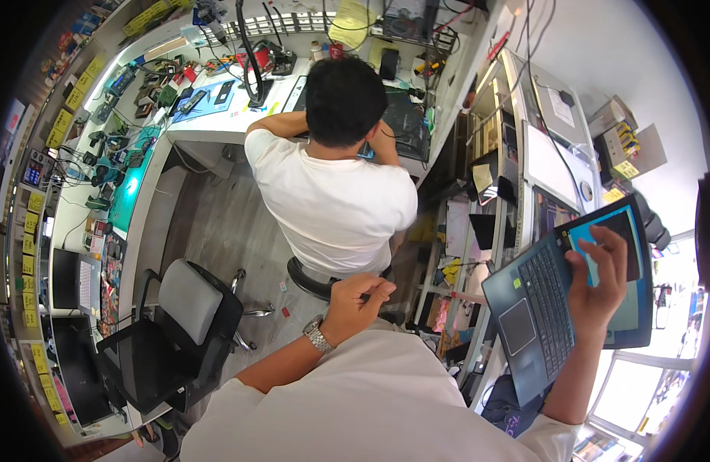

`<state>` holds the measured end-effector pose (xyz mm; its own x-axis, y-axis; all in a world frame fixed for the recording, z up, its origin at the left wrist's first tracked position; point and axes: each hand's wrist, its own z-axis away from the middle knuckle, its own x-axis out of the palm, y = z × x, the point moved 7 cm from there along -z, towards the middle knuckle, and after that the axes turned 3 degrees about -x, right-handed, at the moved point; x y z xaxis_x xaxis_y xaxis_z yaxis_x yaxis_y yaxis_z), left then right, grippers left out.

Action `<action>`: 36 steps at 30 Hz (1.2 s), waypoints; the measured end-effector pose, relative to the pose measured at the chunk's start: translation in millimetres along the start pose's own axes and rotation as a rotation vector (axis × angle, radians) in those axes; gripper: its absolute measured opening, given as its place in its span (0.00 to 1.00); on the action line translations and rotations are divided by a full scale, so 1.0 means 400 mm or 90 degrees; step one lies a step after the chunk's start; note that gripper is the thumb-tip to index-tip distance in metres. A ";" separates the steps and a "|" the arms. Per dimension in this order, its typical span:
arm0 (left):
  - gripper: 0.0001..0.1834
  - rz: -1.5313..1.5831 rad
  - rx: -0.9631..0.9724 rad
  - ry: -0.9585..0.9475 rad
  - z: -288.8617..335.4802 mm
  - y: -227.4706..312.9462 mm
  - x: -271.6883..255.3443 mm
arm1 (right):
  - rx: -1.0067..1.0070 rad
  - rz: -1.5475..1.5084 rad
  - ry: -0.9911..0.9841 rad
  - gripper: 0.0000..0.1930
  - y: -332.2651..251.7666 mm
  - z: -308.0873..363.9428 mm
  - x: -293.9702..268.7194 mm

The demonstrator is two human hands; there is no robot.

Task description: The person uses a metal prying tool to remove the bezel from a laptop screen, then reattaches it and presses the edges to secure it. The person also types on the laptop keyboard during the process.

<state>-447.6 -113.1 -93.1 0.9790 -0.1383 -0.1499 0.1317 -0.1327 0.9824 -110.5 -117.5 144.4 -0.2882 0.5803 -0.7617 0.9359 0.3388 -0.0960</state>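
An open dark laptop (538, 314) is at the right of the frame, tilted in view, its lit screen (627, 316) on the far right and its keyboard and touchpad to the left of it. The right hand (597, 281) is raised over the screen side. Its fingers (606, 245) are apart and partly bent, with the screen behind them and the keyboard to their lower left; whether a fingertip touches the screen cannot be told.

The left hand (358, 308), at lower centre, is well apart from the laptop. Its fingers are curled in together; the palm is hidden, so its contents cannot be confirmed. A metal-band wristwatch (318, 336) is on that wrist.

A co-worker in a white T-shirt (332, 204) sits at upper centre, back to the camera, facing a white desk (279, 94) carrying tools and a blue mat (207, 102). A black and grey office chair (189, 302) stands at lower left. A dark bag (511, 402) lies just below the laptop.
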 end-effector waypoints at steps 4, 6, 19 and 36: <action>0.06 0.054 -0.056 0.021 0.004 -0.066 -0.127 | 0.007 -0.084 -0.046 0.14 -0.153 -0.023 0.091; 0.07 0.147 -0.117 0.047 0.005 -0.101 -0.180 | 0.012 -0.131 -0.063 0.13 -0.222 -0.027 0.133; 0.15 -0.029 -0.183 0.268 0.211 -0.242 -0.619 | 0.058 -0.484 -0.210 0.10 -0.712 0.034 0.547; 0.25 -0.125 -0.346 0.512 0.466 -0.266 -0.958 | -0.055 -0.813 -0.418 0.09 -1.164 -0.025 0.902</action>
<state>-865.7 -228.9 -161.0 0.7198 0.5726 -0.3923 0.1591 0.4140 0.8963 -652.4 -58.3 -79.3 -0.7389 -0.5813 -0.3407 0.0921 0.4138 -0.9057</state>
